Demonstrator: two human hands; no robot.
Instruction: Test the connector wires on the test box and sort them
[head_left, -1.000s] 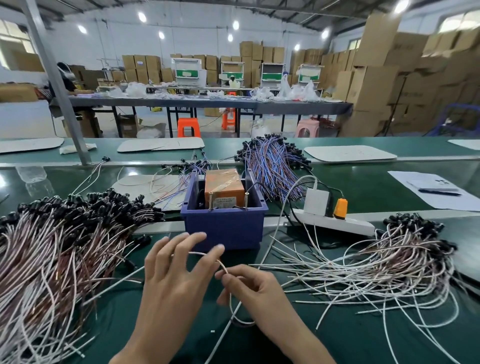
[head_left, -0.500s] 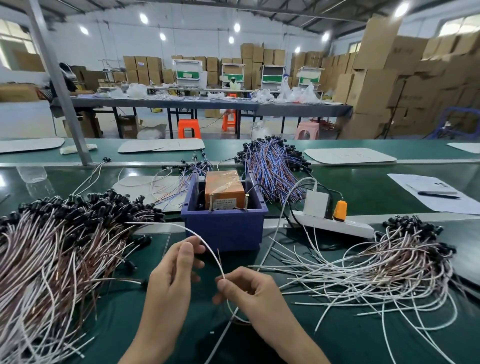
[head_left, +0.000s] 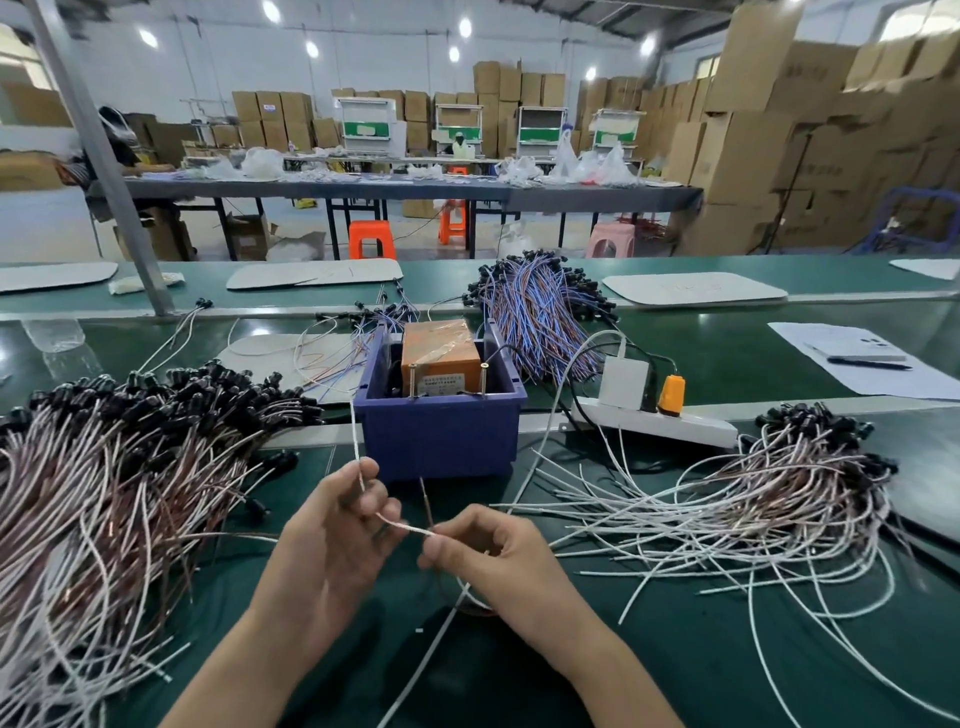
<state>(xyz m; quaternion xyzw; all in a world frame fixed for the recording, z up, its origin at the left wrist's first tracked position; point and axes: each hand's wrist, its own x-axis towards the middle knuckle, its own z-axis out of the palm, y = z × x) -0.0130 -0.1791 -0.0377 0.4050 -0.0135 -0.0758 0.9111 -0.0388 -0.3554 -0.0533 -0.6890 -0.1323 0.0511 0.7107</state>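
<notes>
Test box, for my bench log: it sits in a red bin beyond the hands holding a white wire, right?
No. The head view shows a blue bin, not red; the test box sits in it beyond the left hand and right hand holding a white wire.

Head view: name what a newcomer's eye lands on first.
The blue bin holding the orange test box sits dead centre. A left heap and a right heap of black-tipped wires flank it. In front, the left hand and right hand pinch one white wire.
</notes>
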